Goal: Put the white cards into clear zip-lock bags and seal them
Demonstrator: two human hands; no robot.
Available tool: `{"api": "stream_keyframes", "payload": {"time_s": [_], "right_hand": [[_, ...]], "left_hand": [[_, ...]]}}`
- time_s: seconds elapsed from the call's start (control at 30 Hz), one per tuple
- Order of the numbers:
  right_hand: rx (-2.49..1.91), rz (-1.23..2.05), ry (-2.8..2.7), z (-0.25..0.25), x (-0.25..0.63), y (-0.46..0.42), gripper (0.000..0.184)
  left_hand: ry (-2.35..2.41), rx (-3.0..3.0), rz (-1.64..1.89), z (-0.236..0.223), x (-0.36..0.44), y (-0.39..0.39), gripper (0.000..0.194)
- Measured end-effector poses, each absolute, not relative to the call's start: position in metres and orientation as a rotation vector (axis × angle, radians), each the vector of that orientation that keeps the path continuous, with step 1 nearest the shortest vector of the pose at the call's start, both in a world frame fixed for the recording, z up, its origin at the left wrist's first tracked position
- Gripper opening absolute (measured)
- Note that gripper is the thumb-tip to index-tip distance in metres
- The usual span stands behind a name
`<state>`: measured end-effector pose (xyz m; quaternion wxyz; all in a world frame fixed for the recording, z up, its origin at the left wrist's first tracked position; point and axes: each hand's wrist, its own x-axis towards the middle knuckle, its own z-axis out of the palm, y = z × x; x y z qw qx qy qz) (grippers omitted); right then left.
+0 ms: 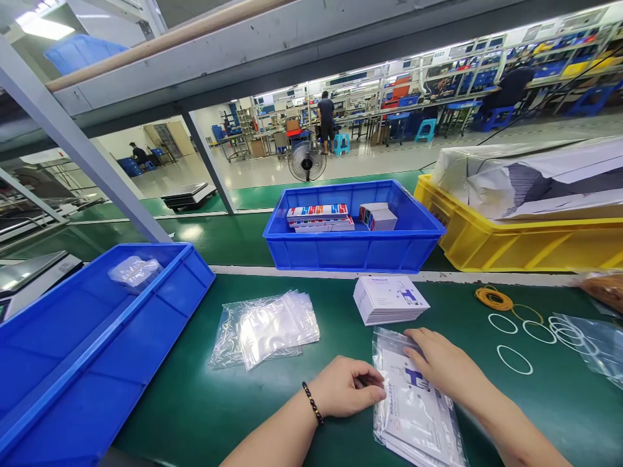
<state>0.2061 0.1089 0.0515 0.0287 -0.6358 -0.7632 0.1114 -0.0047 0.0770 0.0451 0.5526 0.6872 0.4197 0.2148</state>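
A pile of clear plastic bags with white printed booklets (413, 421) inside lies at the front of the green table. At its left edge, my left hand (348, 388) has its fingers and thumb curled in, the tips closed against the bag's side. My right hand (438, 363) rests over the upper right part, fingers stretched along the bag and thumb apart. Behind them stands a neat stack of white booklets (389, 299) with purple print. Left of my hands, several flat, clear bags (277, 324) lie in a loose heap. What my left fingertips pinch is partly hidden.
A blue bin (355, 253) at the back holds small printed boxes. Another blue bin (165, 305) on the left contains bagged items. A yellow crate (525, 246) with papers stands back right. White rings (514, 360) and yellow rubber bands (493, 299) lie right. Shelving hangs overhead.
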Motion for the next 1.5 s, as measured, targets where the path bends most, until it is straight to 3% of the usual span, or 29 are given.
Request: {"api": "stream_keyframes", "payload": {"time_s": [0.23, 0.47, 0.77, 0.93, 1.23, 1.5], "right_hand": [[-2.007, 0.314, -2.346, 0.054, 0.204, 0.112, 0.044], [-1.649, 0.154, -2.275, 0.051, 0.205, 0.112, 0.042], [-1.364, 0.096, -2.177, 0.055, 0.200, 0.106, 0.044], [-1.297, 0.097, -2.206, 0.055, 0.194, 0.103, 0.043], [-1.338, 0.169, -2.235, 0.059, 0.191, 0.101, 0.043], [-1.250, 0.117, -2.183, 0.066, 0.192, 0.095, 0.044]], "left_hand": [[1.292, 1.954, 0.814, 0.038, -0.006, 0.086, 0.020], [1.439, 2.155, 0.937, 0.059, -0.007, 0.081, 0.021], [2.235, 2.024, 0.332, 0.084, -0.118, 0.140, 0.041], [2.218, 2.076, 0.052, 0.073, -0.150, 0.147, 0.054], [2.179, 2.185, -0.062, 0.072, -0.116, 0.115, 0.062], [2.119, 1.982, -0.250, 0.079, -0.087, 0.109, 0.037]]}}
